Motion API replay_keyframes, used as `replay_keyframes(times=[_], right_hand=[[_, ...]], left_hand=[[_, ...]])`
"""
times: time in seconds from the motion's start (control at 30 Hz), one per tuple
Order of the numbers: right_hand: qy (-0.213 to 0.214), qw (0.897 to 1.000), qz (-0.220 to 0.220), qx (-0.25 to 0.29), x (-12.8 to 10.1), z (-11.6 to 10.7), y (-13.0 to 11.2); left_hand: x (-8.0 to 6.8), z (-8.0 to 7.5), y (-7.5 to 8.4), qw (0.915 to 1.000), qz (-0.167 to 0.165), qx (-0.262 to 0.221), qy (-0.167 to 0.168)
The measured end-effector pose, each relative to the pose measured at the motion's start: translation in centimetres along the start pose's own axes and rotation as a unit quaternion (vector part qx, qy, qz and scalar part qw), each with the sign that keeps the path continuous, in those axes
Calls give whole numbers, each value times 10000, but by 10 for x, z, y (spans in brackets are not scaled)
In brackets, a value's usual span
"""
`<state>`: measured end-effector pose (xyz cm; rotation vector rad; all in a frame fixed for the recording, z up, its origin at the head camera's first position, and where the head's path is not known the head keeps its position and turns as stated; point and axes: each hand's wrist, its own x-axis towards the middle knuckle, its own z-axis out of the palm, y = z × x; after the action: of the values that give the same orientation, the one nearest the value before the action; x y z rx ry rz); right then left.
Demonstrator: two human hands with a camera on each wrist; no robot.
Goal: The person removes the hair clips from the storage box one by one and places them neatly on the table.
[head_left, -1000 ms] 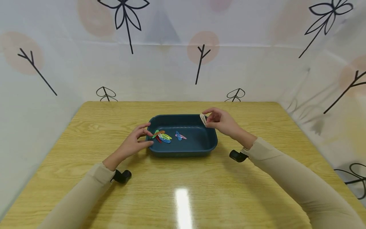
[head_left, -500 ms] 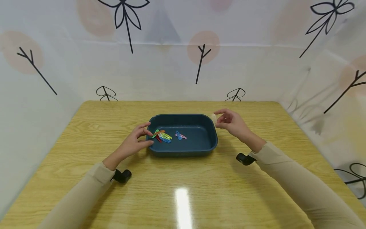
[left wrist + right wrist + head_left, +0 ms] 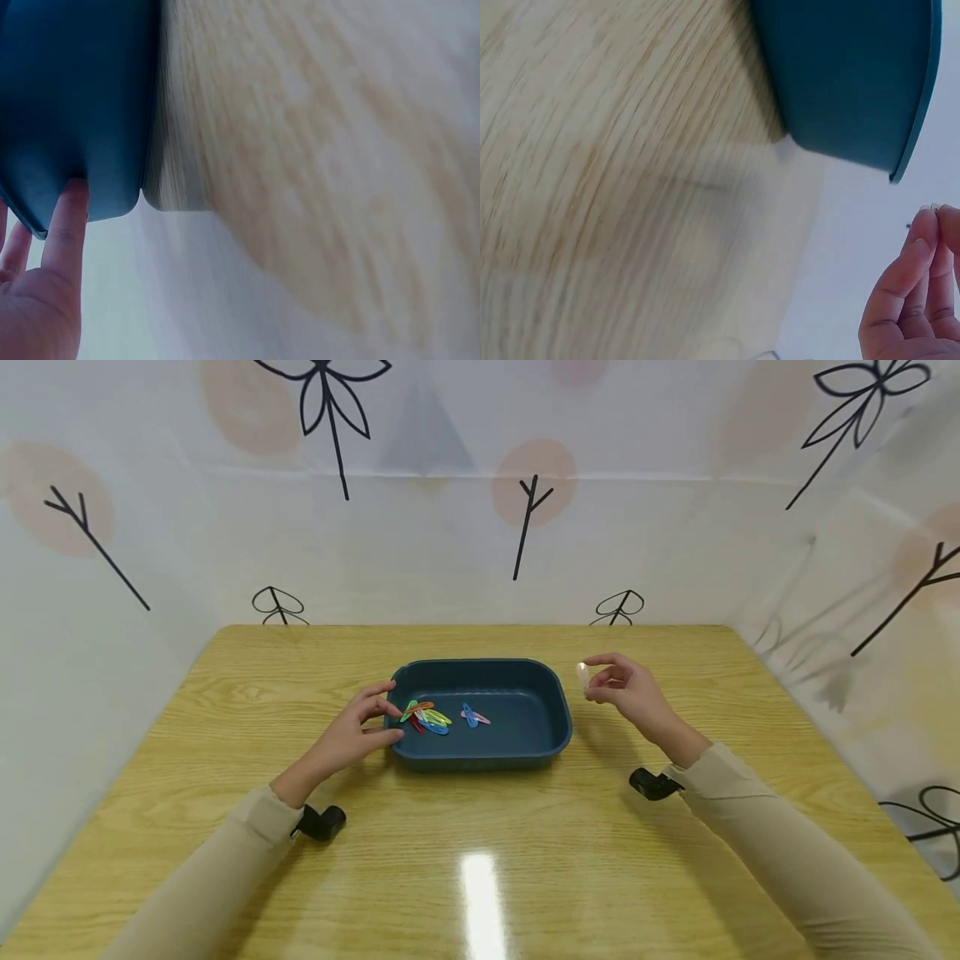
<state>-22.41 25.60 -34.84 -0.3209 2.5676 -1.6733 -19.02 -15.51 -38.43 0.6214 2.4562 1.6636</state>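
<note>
A dark blue plastic bin stands on the wooden table. My left hand holds its left end, fingers at the rim; in the left wrist view one finger presses the outer wall. Near that end, inside the bin, lies a small pile of snap hair clips in green, orange, red, blue and yellow. A blue hair clip crosses a pink one near the middle. My right hand pinches a white snap hair clip between thumb and fingertips, in the air right of the bin.
The wooden table reaches back to a white curtain printed with plants, which also hangs along both sides. Each wrist carries a small black camera, the left camera and the right camera.
My right hand has carried the white hair clip rightward, from over the bin's back right corner to outside it. The left hand and the bin have stayed put.
</note>
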Motion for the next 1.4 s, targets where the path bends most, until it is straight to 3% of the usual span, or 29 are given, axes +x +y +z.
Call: replay_keyframes(times=[0.7,1.17,1.4], right_hand=[[-44,9954,912,294,11,-14,34],[-50,9812,1859,523,20,-15,51],[-104,9793,1926,616,23,-16,52]], left_hand=[[-1,0,-2,10000,-23,-25,-2],[-2,0,-1,10000,-50,-48,4],[-2,1,1,10000,-60,-17,20]])
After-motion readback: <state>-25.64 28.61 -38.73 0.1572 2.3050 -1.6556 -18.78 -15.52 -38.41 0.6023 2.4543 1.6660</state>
